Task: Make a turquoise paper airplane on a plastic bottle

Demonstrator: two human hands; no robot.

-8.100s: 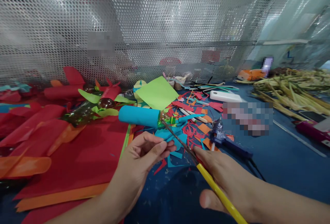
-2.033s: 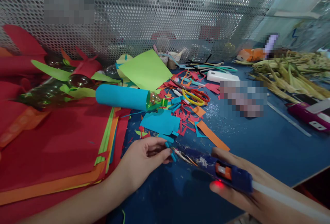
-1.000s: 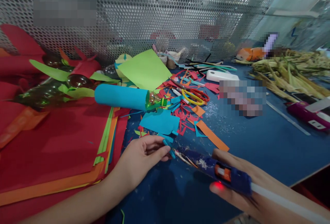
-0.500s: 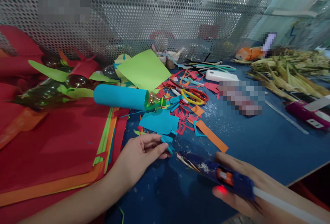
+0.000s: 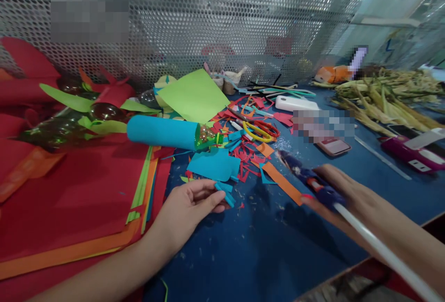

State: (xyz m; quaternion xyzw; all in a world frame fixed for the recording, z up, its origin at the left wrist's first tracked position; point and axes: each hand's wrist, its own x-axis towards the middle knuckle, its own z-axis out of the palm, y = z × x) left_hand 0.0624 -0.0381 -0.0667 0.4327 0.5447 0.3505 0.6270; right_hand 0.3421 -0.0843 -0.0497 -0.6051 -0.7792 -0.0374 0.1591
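Between the thumb and fingers of my left hand (image 5: pixel 196 202) is a small folded strip of blue paper (image 5: pixel 227 196). My right hand (image 5: pixel 342 191) grips a dark blue glue gun (image 5: pixel 306 174), its nozzle pointing up and left; a long white glue stick (image 5: pixel 385 251) sticks out of its back. Just beyond my left hand lies a cut blue paper piece (image 5: pixel 213 163). Behind that, a green plastic bottle (image 5: pixel 206 137) wrapped in blue paper (image 5: pixel 162 131) rests on its side. An orange paper strip (image 5: pixel 282 182) lies under and beside the glue gun.
Red paper sheets (image 5: pixel 86 191) cover the left side, with paper-decorated bottles (image 5: pixel 107 107) behind. Yellow and red scissors (image 5: pixel 259 130) lie among paper scraps. Further right are a phone (image 5: pixel 335 147), a purple glue gun (image 5: pixel 413 154) and dried husks (image 5: pixel 392 103). A perforated metal screen (image 5: pixel 215 15) stands behind.
My right hand has swung the glue gun up and to the right, away from the blue paper strip. My left hand has stayed in place, still pinching the strip.
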